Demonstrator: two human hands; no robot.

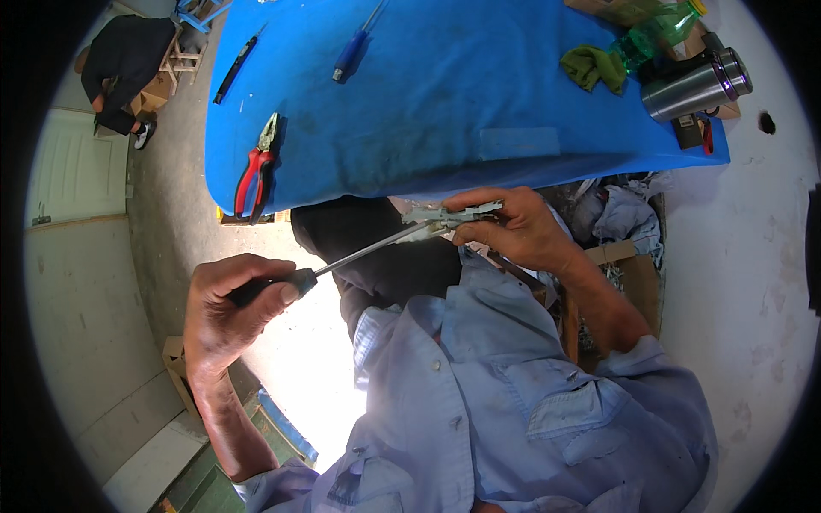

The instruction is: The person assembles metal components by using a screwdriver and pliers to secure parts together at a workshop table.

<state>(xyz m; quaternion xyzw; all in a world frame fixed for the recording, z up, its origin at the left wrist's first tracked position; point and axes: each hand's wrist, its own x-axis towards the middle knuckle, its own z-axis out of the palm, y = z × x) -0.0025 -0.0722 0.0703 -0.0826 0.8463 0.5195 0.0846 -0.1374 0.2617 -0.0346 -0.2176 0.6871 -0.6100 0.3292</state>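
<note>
My left hand (229, 309) is closed around the dark handle of a screwdriver (368, 249). Its long metal shaft slants up to the right, and the tip meets a small greyish metal part (453, 214) above my lap. My right hand (516, 229) pinches that part between thumb and fingers at its right end. The part is narrow and uneven in outline; its exact kind I cannot make out. Something pale shows just under it, near the screwdriver's tip.
A blue-covered table (410, 128) stands ahead, bearing red-handled pliers (256, 171), a blue screwdriver (349, 56), a black pen-like tool (236, 72), a green cloth (593, 68), a steel flask (697, 87) and a green bottle (658, 38). Cardboard boxes (640, 286) sit at right. Another person (124, 64) sits far left.
</note>
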